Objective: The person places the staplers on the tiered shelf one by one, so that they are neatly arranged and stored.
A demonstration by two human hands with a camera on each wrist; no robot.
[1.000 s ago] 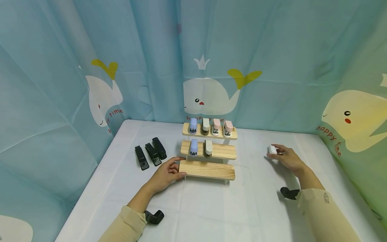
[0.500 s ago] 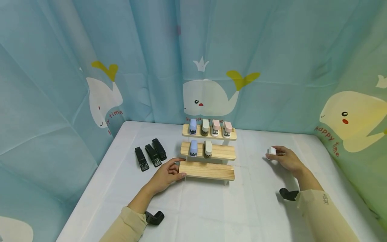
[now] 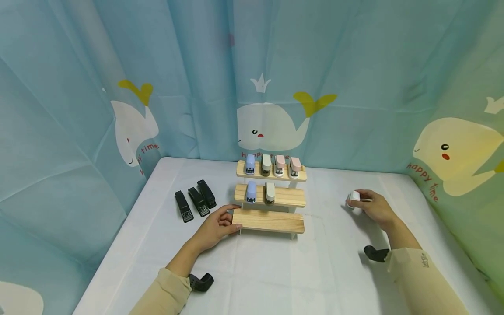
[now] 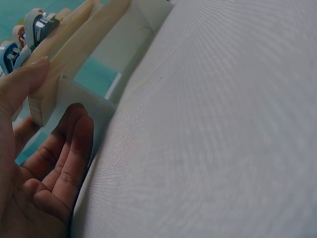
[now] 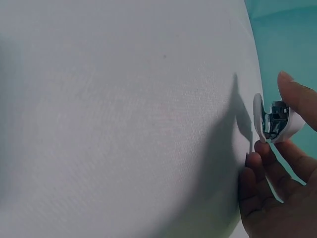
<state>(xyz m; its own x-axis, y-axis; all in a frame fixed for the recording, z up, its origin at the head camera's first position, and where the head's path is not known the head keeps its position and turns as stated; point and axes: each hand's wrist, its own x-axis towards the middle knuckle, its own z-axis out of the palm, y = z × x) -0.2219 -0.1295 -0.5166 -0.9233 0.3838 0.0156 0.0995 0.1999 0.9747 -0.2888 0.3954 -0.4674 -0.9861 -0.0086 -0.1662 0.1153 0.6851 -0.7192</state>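
At the left end of a three-tier wooden display stand (image 3: 269, 221), my left hand (image 3: 212, 228) grips the lowest board. In the left wrist view the thumb lies against that board's end (image 4: 42, 106), with fingers around its far side. Over on the right, my right hand (image 3: 376, 208) pinches a small white stapler (image 3: 353, 198) between thumb and fingers, at or just above the tabletop. The right wrist view shows the same stapler (image 5: 277, 121) with its dark metal mouth towards the camera. Blue (image 3: 251, 192) and cream (image 3: 269, 193) staplers stand on the middle tier.
Along the top tier stand a blue stapler (image 3: 250, 164), a cream one (image 3: 265, 165) and two pink ones (image 3: 294, 167). Three black staplers (image 3: 198, 201) lie on the white table (image 3: 275, 275) left of the stand. A whale-print curtain (image 3: 204, 87) hangs behind.
The head view has shifted slightly. Both hands keep their holds, and the right hand with the white stapler has barely moved.
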